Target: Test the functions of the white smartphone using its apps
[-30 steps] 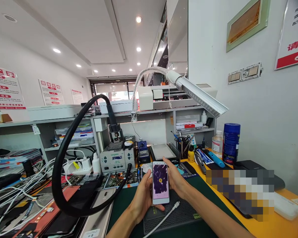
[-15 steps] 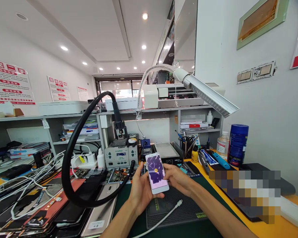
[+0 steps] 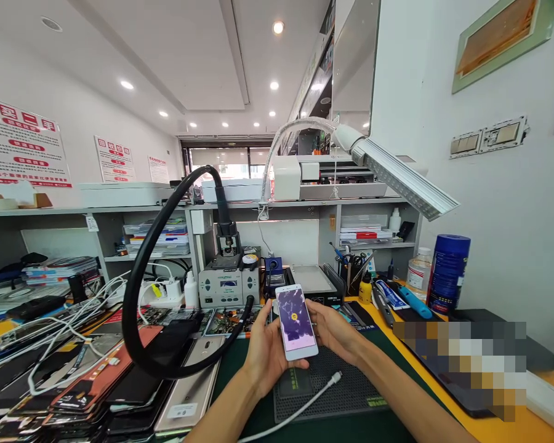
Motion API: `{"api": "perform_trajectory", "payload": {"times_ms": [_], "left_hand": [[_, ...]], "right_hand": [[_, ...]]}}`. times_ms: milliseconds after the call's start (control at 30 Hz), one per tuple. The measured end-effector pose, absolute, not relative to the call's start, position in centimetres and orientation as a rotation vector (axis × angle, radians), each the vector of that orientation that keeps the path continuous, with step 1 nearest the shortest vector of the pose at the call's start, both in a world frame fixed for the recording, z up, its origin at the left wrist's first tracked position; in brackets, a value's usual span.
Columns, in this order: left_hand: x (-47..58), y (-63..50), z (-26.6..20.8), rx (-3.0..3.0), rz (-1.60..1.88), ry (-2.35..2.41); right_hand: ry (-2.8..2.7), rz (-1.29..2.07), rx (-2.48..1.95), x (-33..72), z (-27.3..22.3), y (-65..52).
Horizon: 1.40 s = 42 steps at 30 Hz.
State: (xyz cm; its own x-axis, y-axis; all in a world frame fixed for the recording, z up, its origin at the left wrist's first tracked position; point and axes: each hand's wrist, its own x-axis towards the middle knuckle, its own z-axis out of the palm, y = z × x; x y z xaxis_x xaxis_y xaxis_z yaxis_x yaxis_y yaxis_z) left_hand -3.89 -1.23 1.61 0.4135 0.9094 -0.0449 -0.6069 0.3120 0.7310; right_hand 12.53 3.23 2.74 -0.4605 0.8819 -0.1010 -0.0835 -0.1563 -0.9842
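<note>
A white smartphone (image 3: 297,326) with a lit purple and pink screen is held tilted above the work mat (image 3: 325,394). My left hand (image 3: 265,344) cradles it from the left and below, with fingers behind it. At its right edge is my right hand (image 3: 335,329), fingers curled around the side and partly hidden behind the phone. A white charging cable (image 3: 300,415) lies on the mat below the hands, its plug end loose and apart from the phone.
Stacked phones and phone parts (image 3: 120,381) crowd the left. A thick black hose (image 3: 133,307) loops up from the hot air station (image 3: 228,286). A lamp (image 3: 401,172) hangs overhead. To the right stand a blue can (image 3: 449,274), a clear bottle (image 3: 417,274) and a tool holder (image 3: 351,271).
The view has turned slightly left, so the scene sits further right. My right thumb has moved off the screen to the phone's right edge. Both hands still hold the phone.
</note>
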Motion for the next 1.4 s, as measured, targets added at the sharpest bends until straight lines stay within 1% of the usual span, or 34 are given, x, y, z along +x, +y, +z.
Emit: {"api": "perform_trajectory", "payload": {"times_ms": [100, 333, 400, 567, 667, 1100, 1400], "left_hand": [[-3.9, -1.0, 1.4, 0.691, 1.064, 0.49], [-3.9, -0.8, 0.8, 0.69, 1.062, 0.49], [-3.9, -0.8, 0.8, 0.689, 1.053, 0.486], [-3.9, -1.0, 1.2, 0.667, 1.032, 0.461], [-3.9, -1.0, 1.4, 0.667, 1.039, 0.449], [-3.5, -0.6, 0.4, 0.844, 1.073, 0.516], [-3.7, 0.2, -0.1, 0.701, 1.029, 0.517]], "right_hand": [[-1.467, 1.68, -0.915, 12.5, 2.7, 3.1], [-1.655, 1.471, -0.926, 12.1, 2.4, 2.7], [-1.678, 1.495, -0.904, 12.4, 2.5, 2.9], [-1.664, 1.706, -0.808, 13.8, 3.2, 3.5], [-1.613, 1.76, -0.772, 14.0, 3.4, 3.6], [-1.448, 1.72, -0.852, 13.1, 3.0, 3.6], [-1.404, 1.725, -0.904, 12.9, 3.0, 3.4]]}}
